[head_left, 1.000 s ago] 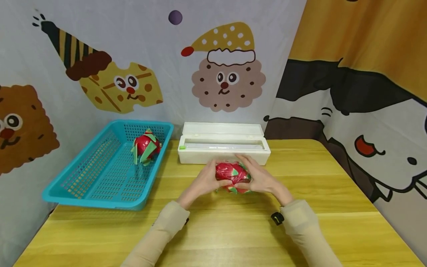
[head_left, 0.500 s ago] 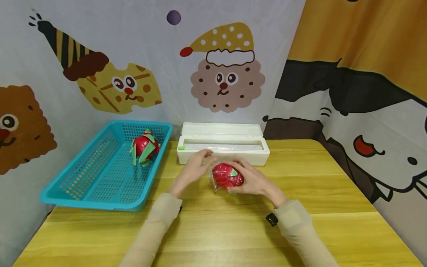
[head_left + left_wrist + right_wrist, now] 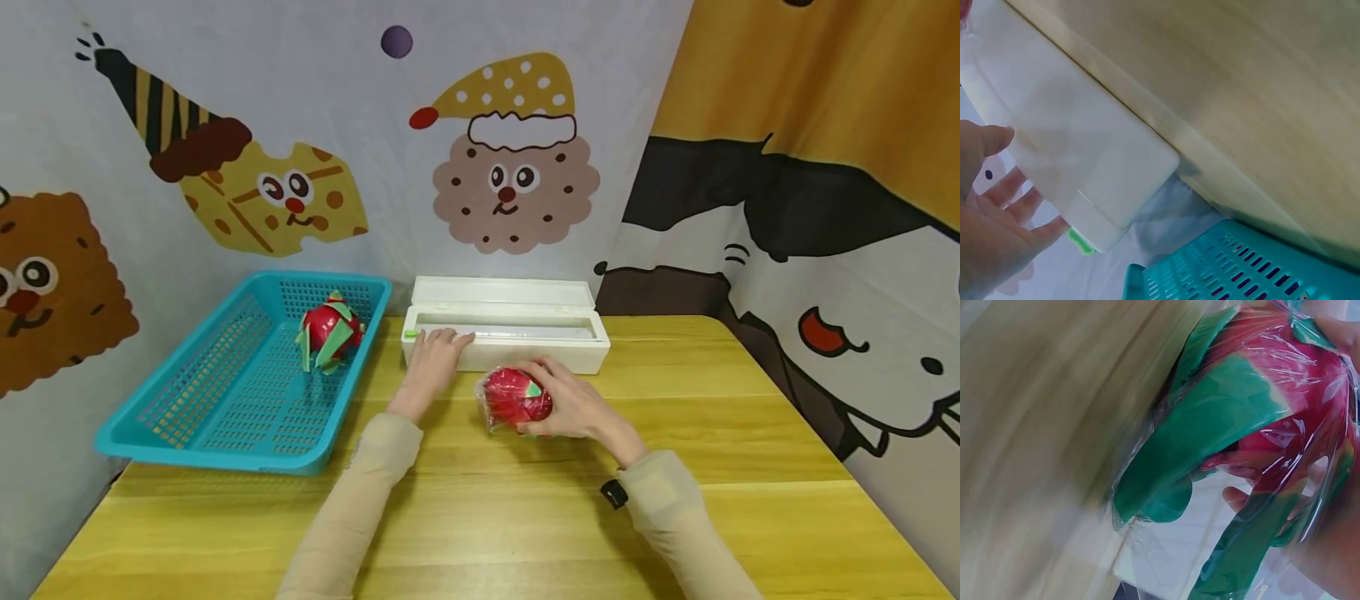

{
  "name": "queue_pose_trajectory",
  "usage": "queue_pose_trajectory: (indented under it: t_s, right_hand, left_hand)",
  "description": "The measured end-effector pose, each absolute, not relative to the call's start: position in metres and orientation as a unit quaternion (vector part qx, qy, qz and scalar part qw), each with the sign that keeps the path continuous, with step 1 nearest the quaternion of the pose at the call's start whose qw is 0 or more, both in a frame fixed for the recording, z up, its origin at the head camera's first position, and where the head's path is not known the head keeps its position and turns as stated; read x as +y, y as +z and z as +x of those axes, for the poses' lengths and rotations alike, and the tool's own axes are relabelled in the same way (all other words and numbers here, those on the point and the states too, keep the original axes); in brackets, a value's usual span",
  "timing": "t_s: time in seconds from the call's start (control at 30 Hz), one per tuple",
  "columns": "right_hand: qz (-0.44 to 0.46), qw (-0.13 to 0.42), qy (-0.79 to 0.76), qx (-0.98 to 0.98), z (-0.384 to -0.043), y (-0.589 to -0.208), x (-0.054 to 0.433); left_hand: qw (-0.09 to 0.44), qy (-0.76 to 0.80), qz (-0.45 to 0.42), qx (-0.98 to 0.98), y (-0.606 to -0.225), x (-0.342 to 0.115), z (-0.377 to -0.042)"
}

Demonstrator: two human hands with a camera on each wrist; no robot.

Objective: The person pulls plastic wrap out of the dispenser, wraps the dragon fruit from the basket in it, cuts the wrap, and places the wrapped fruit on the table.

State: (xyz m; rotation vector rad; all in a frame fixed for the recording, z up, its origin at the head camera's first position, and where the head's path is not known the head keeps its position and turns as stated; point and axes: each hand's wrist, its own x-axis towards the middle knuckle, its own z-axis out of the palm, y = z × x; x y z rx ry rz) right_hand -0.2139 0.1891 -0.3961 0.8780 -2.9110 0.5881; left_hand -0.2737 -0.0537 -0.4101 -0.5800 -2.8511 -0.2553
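Observation:
A red dragon fruit with green scales (image 3: 512, 398) sits on the table, covered in clear plastic wrap (image 3: 1147, 550) that bunches at its left end. My right hand (image 3: 568, 403) grips it from the right, thumb at the front and fingers over the top. Behind it stands a white cling film dispenser box (image 3: 528, 358), its lid (image 3: 502, 292) up and a pale roll lying inside. My left hand (image 3: 435, 362) is at the box's front left. In the left wrist view its fingers (image 3: 1025, 203) reach over the box edge near the green slider (image 3: 1080, 242), relaxed and spread.
To the left stands a blue perforated basket (image 3: 318, 461), with another dragon fruit (image 3: 332, 332) at its back right. A printed curtain (image 3: 390, 167) hangs right behind the box and basket. The wooden table (image 3: 510, 533) extends toward the person.
My left hand has let go of the wrapped dragon fruit and moved left and away to the box. The right hand keeps its grip, and the fruit has shifted slightly left.

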Motion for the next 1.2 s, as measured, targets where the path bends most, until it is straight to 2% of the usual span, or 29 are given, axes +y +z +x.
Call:
queue_pose_trajectory:
  t_s: [0.3, 0.5, 0.93, 1.2]
  right_hand:
    - [0.253, 0.037, 0.189, -0.948, -0.211, -0.398, 0.215]
    - [0.216, 0.026, 0.209, -0.953, -0.212, -0.397, 0.242]
    - [0.117, 0.029, 0.197, -0.973, -0.213, -0.395, 0.314]
    - [0.048, 0.018, 0.183, -0.982, -0.215, -0.393, 0.348]
  left_hand:
    - [0.131, -0.080, -0.192, -0.969, -0.412, -0.052, -0.274]
    - [0.124, -0.080, -0.189, -0.971, -0.411, -0.051, -0.273]
    - [0.121, -0.082, -0.189, -0.971, -0.405, -0.051, -0.269]
    - [0.139, -0.082, -0.193, -0.968, -0.405, -0.052, -0.266]
